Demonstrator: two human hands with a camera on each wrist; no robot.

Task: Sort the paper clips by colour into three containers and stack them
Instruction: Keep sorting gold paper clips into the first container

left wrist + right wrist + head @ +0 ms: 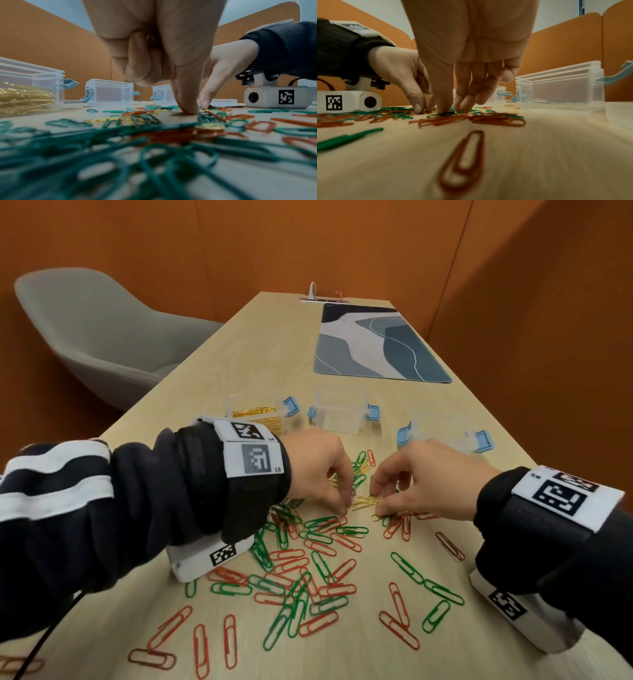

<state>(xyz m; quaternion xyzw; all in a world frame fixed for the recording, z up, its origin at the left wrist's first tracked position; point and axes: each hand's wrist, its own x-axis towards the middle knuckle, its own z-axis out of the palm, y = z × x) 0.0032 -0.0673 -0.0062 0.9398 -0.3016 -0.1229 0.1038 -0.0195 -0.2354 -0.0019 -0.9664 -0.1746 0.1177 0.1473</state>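
Wire paper clips (308,563), red, green and gold, lie scattered on the wooden table (428,419) before three clear plastic containers (339,414). Left hand (315,470) and right hand (424,481) both pinch gold clips (363,502) at the pile's far edge. Left wrist view alone shows more gold wire tucked in the left palm.

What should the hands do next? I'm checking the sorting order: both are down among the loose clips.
Probably lift the gold clips that both the left hand and right hand are fingering and drop them into the left box, which already holds gold ones. The middle box looks empty; red and green clips lie unsorted.
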